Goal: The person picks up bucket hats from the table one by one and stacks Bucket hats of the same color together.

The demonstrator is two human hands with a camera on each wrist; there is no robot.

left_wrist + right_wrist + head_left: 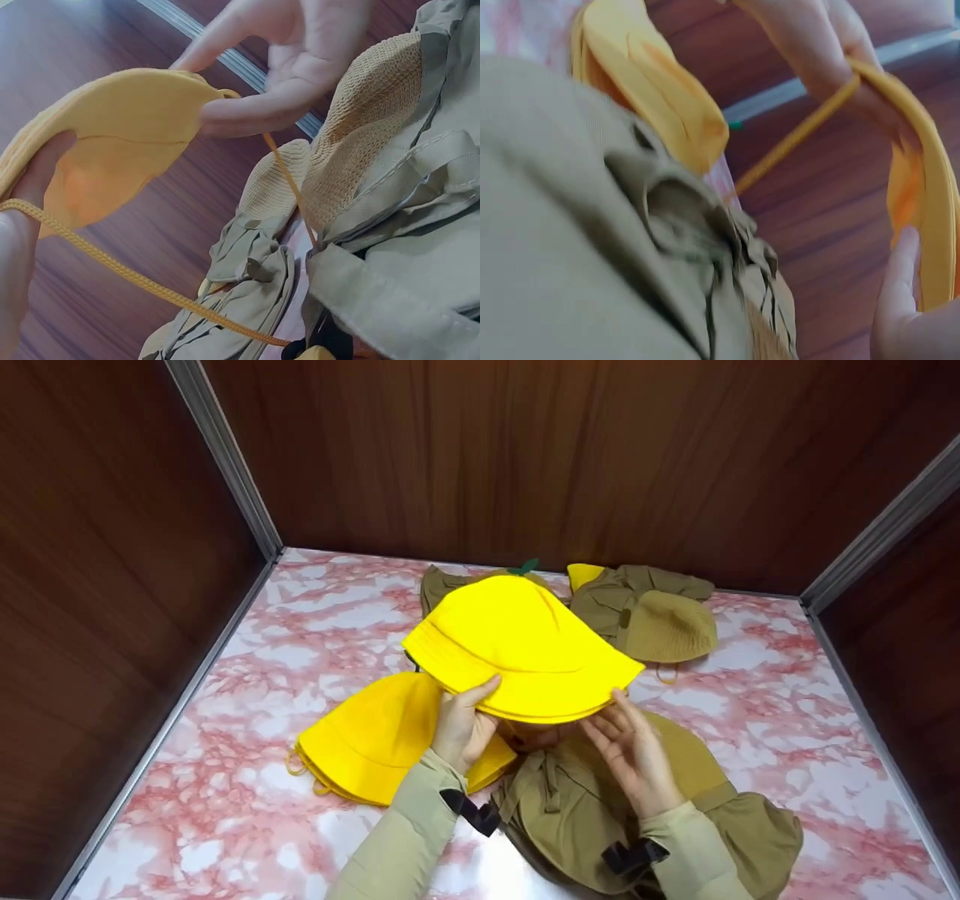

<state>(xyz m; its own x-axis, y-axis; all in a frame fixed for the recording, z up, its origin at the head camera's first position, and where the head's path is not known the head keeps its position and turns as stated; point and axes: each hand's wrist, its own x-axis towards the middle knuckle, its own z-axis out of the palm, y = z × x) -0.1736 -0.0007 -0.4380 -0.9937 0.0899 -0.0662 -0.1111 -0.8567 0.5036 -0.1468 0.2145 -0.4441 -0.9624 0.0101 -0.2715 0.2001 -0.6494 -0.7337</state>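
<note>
Both hands hold up a yellow bucket hat [517, 645], crown upward, with a small green leaf [527, 565] at its top. On the near brim my left hand [465, 729] grips with the thumb on the outer face and fingers underneath. My right hand [636, 757] pinches the brim's right edge. The hat's inside shows in the left wrist view, where an orange-yellow chin cord [150, 281] hangs in a loop. Below the left hand lies another yellow hat [371, 735]. Beneath the right hand is a khaki hat with cloth flaps [577, 825].
At the back of the marbled tabletop [247, 712] lie more khaki hats, one with a woven tan crown [670, 626], and a bit of yellow [583, 575] beside them. Dark wood-grain panels [495, 457] with metal edging [232, 465] enclose the table at back and sides.
</note>
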